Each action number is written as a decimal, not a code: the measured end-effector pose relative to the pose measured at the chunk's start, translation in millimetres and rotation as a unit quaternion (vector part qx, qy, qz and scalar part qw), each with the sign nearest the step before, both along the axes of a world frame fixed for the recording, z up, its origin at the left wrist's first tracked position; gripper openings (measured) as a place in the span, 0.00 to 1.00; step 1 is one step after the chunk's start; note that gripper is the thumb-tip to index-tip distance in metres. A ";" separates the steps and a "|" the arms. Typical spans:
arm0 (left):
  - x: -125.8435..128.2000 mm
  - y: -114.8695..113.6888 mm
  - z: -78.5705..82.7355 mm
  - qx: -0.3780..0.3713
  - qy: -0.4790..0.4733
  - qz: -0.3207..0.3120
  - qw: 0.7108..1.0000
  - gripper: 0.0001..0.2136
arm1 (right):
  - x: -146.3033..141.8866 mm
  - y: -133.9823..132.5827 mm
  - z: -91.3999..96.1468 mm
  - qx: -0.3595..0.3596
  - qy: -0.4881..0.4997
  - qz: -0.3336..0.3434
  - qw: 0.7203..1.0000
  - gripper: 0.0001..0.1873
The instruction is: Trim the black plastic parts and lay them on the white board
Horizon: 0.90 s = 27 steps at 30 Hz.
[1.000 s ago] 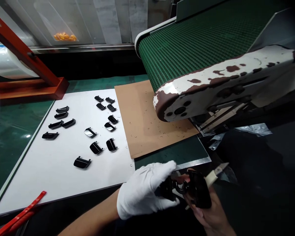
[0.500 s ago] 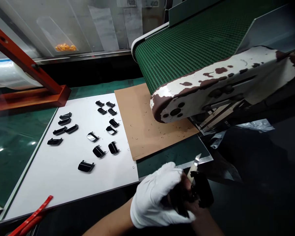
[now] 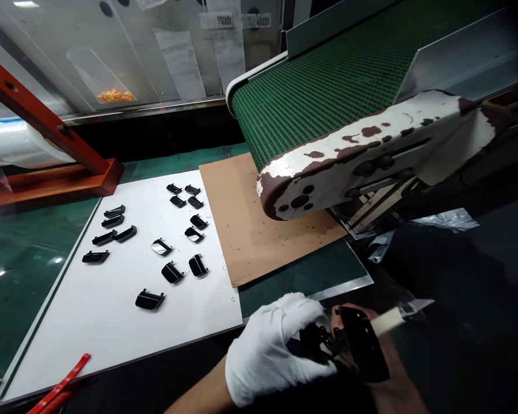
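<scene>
swung round, the utility knife [image 3: 386, 321] now points its blade outward past the bare right hand [image 3: 396, 361], closed on the handle behind the glossy black plastic part [image 3: 362, 344], which the curled white-gloved left hand [image 3: 276, 353] pinches between them; a slip could score the gloss.

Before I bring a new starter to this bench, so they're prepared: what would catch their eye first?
The green mesh conveyor belt with its chipped white frame looms at upper right. Left of it, glossy black parts lie on a white board. At bottom right, a white-gloved left hand and a bare right hand grip a black part, a utility knife jutting beyond it.
</scene>
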<state>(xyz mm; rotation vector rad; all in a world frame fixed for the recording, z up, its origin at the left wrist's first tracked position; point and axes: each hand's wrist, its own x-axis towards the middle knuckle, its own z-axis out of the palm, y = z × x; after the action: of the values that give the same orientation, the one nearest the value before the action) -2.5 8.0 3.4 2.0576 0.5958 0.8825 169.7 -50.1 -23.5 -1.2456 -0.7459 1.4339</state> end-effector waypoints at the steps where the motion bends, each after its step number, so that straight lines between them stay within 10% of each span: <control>1: -1.7 0.6 3.2 -0.039 0.026 -0.022 0.999 0.21 | 3.0 -1.7 4.7 -0.002 0.001 0.005 1.000 0.25; 6: -1.3 1.3 13.4 -0.164 0.114 -0.062 0.978 0.17 | 2.8 -18.8 9.5 -0.097 0.046 -0.013 0.994 0.21; 12: 5.0 12.1 4.9 -0.124 0.303 -0.086 0.941 0.12 | -3.2 -14.7 -11.5 -0.110 0.048 0.013 0.993 0.20; 20: -14.2 88.1 -15.7 -0.021 0.379 0.134 0.915 0.16 | 21.4 -9.9 -8.8 -0.108 0.053 -0.227 0.966 0.25; 27: -42.0 86.9 -33.6 -0.044 0.318 0.207 0.924 0.34 | 12.7 -11.9 -19.5 -0.081 0.006 -0.113 0.990 0.22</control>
<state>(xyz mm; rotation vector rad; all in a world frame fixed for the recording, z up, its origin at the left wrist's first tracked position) -44.5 94.9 -30.2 2.1584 1.4348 0.3696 182.4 -62.0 -43.0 -1.3968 -0.4698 1.3328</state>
